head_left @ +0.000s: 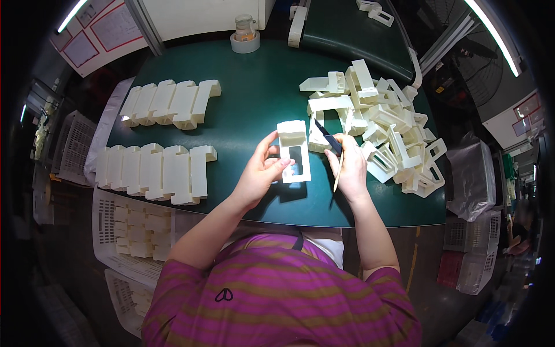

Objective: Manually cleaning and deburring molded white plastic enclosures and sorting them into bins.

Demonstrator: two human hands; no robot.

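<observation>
Above the table [254,75], near the middle of its front edge, a cream frame [293,136] is gripped by the fingers of the left hand [260,170]; a black knife [328,136] and thin stick [339,175] are held in the curled fingers of the right hand [351,168]. Clean work is probably best served by a steady frame, light strokes and the left thumb [280,166] kept clear.

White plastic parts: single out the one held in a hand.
The part in the left hand; others on the green table lie in two rows or a jumbled pile.
</observation>
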